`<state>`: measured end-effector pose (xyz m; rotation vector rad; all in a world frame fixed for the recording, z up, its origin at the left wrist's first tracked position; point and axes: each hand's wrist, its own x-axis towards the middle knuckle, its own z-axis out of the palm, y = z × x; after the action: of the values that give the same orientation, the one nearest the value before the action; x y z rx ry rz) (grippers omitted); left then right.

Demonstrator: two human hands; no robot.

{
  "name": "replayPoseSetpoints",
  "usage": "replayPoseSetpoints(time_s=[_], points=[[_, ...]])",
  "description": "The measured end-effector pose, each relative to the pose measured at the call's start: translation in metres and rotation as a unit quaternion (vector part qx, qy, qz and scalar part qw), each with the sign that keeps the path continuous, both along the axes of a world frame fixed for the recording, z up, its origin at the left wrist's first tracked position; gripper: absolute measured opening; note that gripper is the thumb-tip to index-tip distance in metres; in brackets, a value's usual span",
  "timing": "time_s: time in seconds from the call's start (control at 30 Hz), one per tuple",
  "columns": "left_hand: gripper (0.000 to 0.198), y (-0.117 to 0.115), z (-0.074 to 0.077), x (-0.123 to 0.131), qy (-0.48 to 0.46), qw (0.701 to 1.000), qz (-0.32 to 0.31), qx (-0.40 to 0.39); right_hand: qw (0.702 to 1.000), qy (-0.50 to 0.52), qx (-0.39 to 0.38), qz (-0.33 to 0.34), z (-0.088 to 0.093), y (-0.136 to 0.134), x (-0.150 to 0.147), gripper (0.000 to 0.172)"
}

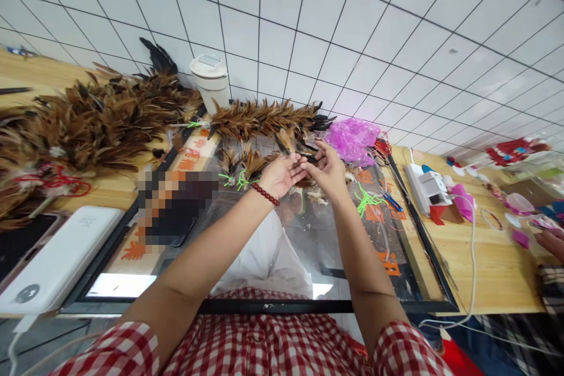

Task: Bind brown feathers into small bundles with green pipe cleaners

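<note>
My left hand (282,175), with a red bead bracelet (265,194) on the wrist, and my right hand (328,171) meet above a glass panel (247,273) in a black frame. The fingers of both are pinched together on a small dark feather (305,159) between them. Loose brown feathers (247,163) with green ties (240,179) lie just to the left of my left hand. A long bundle of brown feathers (264,118) lies across the far edge of the panel.
A big heap of brown feathers (88,123) covers the wooden table (484,270) at left. A white cup (211,82) stands by the wall. A white power bank (57,258), pink plastic (352,140), a white power strip (425,188) and another person's hand (553,244) are nearby.
</note>
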<state>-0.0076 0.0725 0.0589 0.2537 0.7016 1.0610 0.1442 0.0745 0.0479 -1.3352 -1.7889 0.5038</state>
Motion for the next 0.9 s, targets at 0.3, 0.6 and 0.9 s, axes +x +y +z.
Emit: replayPoseSetpoints(time_s=[0.3, 0.6, 0.9], points=[[0.027, 0.021, 0.008, -0.019, -0.076, 0.986, 0.142, -0.043, 0.969, -0.245, 0.025, -0.037, -0.025, 0.013, 0.015, 0.027], [0.022, 0.026, 0.018, -0.034, -0.035, 0.976, 0.211, -0.030, 0.958, -0.272, 0.088, 0.020, -0.020, -0.002, -0.014, 0.025], [0.020, 0.030, 0.021, -0.043, 0.025, 0.954, 0.286, 0.082, 0.921, -0.387, 0.026, 0.027, -0.023, -0.004, -0.013, 0.027]])
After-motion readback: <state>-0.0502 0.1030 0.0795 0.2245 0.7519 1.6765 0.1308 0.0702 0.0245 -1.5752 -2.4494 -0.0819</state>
